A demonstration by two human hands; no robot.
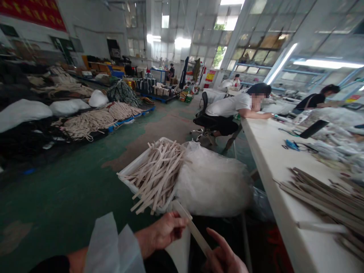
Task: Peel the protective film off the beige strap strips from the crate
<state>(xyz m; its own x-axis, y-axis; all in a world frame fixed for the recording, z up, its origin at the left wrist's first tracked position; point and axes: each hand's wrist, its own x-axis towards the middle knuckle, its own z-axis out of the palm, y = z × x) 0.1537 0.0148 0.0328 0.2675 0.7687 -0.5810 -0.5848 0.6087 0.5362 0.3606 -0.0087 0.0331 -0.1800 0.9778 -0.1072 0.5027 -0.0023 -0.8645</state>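
Green workshop floor (93, 174), worn brown in patches. Long white table (265, 151) down the right side. Low blue pallet (125, 120) on the left, loaded with pale cord bundles (89, 122), a dark green bundle (123, 93) at its far end and white sacks alongside. Big clear plastic bag (213, 182), bulging and whitish, on the near side of the table, pressed against a white bin (133, 165). Bin heaped with loose beige strips (159, 170), ends poking over the near rim. Co-worker in a white top (227, 106) on a black swivel chair (201, 117), bent over the table's far part, forearms on it. Another person in black (309, 102) across the table. Flat brownish strips (327, 197) piled lengthwise on the near table, right. Dark flat object (314, 129) and a small blue item with a cord (292, 145) farther up.

Left hand (167, 229), pale cuff (113, 246) round the wrist: fingers narrow, pinching a single pale strip (198, 236) just in front of the bin. Strip slants down to right hand (226, 256), index finger out straight; lower part cut off by the frame, so can't tell if it grips.
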